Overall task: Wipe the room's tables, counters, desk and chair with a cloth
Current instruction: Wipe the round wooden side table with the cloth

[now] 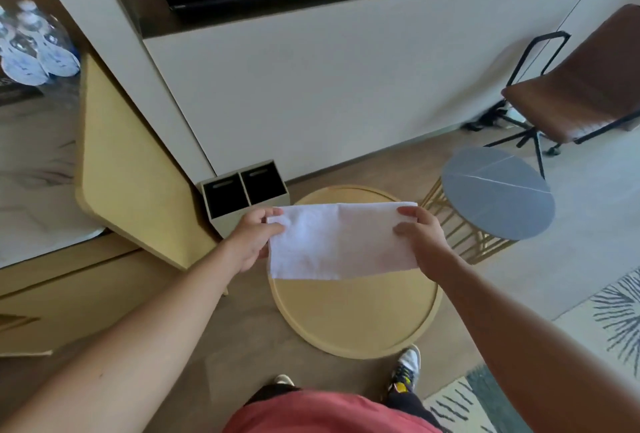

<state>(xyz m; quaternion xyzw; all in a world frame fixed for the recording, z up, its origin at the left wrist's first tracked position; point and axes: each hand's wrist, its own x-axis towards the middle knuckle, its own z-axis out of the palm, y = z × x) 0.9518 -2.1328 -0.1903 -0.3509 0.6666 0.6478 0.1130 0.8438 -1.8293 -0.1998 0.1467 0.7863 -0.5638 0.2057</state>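
Both hands up: left hand (pixel 254 237) and right hand (pixel 420 235) each pinch an end of the white cloth (pixel 341 242), stretched above the round yellow surface (pixel 353 315) at six o'clock. Best lowered flat, then wiped rim to rim.

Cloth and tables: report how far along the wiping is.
Nothing shows as already wiped. In hand: the left hand and right hand pinch the white cloth by its ends, stretched out above the round yellow table, not touching it. Left: that table, the grey round table, the brown chair and the marble counter.
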